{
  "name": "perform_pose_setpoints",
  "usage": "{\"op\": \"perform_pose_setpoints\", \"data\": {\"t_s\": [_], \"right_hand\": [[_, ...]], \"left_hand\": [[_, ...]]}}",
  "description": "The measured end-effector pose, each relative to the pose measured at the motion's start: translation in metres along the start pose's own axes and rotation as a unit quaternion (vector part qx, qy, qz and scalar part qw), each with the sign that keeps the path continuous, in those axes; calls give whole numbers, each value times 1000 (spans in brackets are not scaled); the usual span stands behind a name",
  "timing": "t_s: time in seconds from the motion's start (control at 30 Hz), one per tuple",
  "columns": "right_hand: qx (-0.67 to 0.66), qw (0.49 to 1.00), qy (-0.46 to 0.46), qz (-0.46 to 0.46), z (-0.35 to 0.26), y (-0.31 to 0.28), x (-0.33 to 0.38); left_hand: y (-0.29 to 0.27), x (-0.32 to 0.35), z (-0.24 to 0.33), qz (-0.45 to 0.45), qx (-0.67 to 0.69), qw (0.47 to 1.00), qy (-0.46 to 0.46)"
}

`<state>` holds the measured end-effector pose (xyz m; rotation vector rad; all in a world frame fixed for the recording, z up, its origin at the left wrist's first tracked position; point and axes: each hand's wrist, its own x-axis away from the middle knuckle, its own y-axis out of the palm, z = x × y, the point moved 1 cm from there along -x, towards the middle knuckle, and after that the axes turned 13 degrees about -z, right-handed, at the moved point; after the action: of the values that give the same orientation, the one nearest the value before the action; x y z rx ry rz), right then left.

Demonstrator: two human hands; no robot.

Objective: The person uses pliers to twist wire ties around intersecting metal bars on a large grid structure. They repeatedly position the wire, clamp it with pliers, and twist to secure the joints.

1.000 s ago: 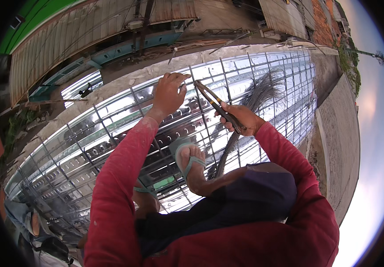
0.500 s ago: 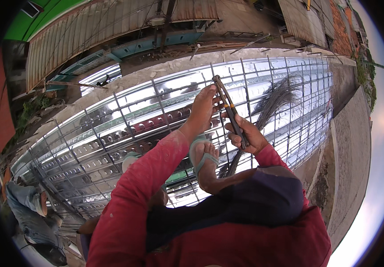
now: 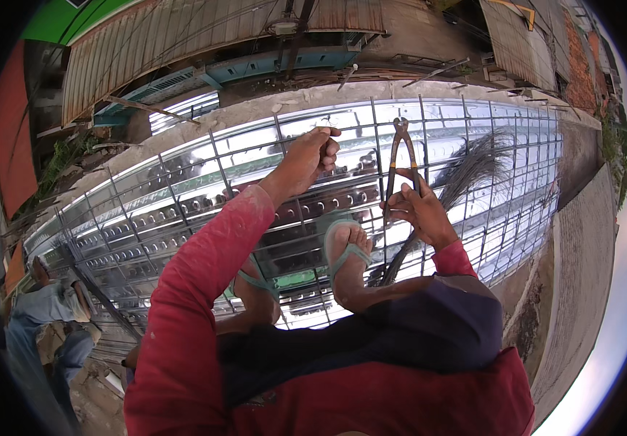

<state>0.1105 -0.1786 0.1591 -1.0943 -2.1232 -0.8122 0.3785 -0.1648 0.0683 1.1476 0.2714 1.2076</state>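
The right hand (image 3: 421,208) grips spread pincers (image 3: 401,125); the left hand's (image 3: 305,163) fingers curl closed, around what I can't tell, steel mesh (image 3: 375,125) beneath them.

One left hand (image 3: 308,163) and one right hand (image 3: 424,211) are showing, with two red sleeves (image 3: 204,254), two green sandals (image 3: 356,250) on two feet (image 3: 348,283), one pair of pincers (image 3: 401,128), one bundle of thin dark wires (image 3: 475,171) and one other person (image 3: 34,320); the steel mesh bars (image 3: 377,138) are running too many to count
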Motion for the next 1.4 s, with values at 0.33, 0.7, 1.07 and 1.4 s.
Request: {"op": "perform_pose_setpoints", "data": {"t_s": [0.33, 0.7, 1.07, 1.4], "right_hand": [[666, 671, -167, 281, 24, -15, -31], [73, 981, -50, -172, 13, 96, -80], [661, 717, -198, -100, -48, 66, -179], [622, 757, -131, -151, -76, 77, -208]], "left_hand": [[-2, 55, 36, 24, -57, 998, -4], [14, 81, -48, 32, -100, 993, -57], [-46, 98, 24, 195, -793, 545, 189], [-44, 58, -35, 324, -567, 756, 51]]}}
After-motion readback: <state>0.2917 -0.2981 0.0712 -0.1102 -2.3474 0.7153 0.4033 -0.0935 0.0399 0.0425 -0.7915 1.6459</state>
